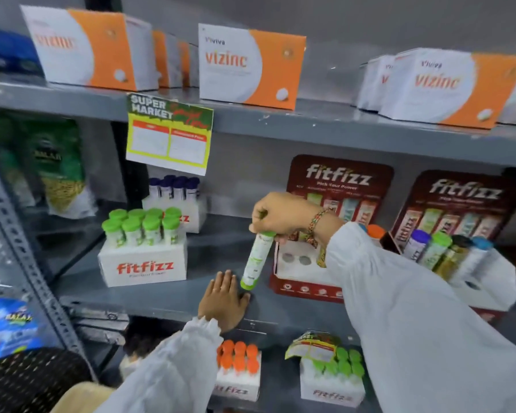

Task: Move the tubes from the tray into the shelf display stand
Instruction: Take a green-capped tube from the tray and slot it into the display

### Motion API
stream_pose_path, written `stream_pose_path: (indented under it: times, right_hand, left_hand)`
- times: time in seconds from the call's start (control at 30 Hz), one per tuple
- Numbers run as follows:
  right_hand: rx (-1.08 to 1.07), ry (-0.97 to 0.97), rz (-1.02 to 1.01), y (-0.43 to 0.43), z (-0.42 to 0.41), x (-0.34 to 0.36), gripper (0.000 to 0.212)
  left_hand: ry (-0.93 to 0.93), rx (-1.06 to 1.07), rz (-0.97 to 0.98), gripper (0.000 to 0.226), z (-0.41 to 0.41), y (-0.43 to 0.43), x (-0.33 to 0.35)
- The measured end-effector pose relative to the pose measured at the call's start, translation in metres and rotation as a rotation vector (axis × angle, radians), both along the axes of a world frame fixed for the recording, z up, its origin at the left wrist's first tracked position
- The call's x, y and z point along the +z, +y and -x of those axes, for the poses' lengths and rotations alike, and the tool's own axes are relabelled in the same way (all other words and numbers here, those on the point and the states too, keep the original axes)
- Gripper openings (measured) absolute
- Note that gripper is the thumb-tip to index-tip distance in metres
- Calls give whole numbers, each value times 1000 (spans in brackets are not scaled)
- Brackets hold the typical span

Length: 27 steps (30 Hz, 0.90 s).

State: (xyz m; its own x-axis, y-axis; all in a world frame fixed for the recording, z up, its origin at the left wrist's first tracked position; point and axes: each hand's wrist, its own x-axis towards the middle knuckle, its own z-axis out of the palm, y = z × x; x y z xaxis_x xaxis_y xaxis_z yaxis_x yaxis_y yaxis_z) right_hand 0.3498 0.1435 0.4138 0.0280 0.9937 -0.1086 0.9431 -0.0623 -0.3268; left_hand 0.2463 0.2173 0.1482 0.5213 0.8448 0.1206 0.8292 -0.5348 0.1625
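Observation:
My right hand [283,216] grips the green cap end of a white and green tube [256,260], which hangs tilted above the grey middle shelf [161,296]. Just right of the tube stands a dark red fitfizz display stand [307,281] with round holes in its white top; my sleeve covers its right part. A white fitfizz tray [143,265] at the shelf's left holds several green-capped tubes [143,226]. My left hand [224,299] lies flat and open on the shelf's front edge, below the tube.
A second fitfizz stand [459,234] with mixed-colour tubes stands at the right. Behind the green tray is a tray of purple-capped tubes [176,189]. Orange vizinc boxes [251,67] line the upper shelf. The lower shelf holds trays of orange-capped [239,359] and green-capped tubes [340,365].

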Motion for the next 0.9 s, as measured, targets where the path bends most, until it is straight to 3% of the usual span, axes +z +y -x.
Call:
stream_pose_path:
  times: [0.23,0.7,0.9]
  right_hand:
    - [-9,-165,17,5,1,1,24]
    - [-114,-140,-90,-1,-33,5,22]
    - [-262,-140,-160,2,-58,17,27]
  left_hand:
    - [10,-34,28,64,3,-1,2]
    - [-28,-89,107,65,-23,-1,19]
    - [38,-78,94,64,-34,-1,11]
